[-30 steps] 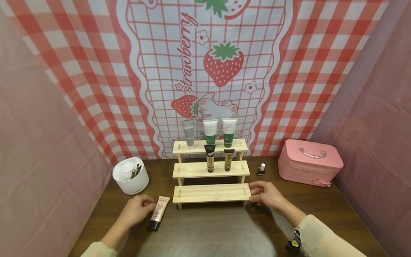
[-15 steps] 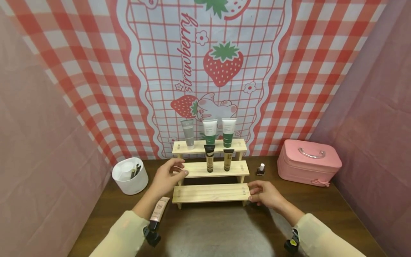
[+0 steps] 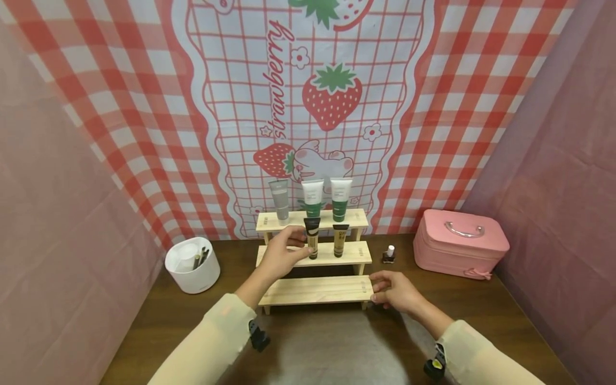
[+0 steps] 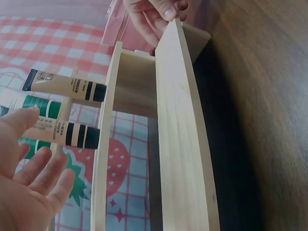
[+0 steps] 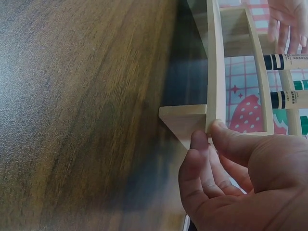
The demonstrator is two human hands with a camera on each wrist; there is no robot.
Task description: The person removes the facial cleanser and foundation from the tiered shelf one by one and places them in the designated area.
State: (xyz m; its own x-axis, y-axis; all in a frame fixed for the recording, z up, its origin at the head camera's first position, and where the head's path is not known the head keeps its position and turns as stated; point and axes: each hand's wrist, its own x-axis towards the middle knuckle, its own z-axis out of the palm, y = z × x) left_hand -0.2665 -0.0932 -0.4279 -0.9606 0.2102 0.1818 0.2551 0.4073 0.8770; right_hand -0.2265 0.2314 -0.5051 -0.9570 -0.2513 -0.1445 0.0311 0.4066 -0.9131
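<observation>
- 1 tube (image 3: 313,239) stands upright halfway up the rack (image 3: 315,290), left of its neighbour (image 3: 339,242).
- Nearer left hand (image 3: 283,254) is just left, thumb and fingers apart.
- Right hand (image 3: 397,291) pinches the rack's right end.

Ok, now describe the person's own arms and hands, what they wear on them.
The left hand and right hand show no gloves. The left sleeve and right sleeve are pale cream and end short of the hands. Each cuff has a small black device, left and right; the right one shows a yellow-green spot.
</observation>
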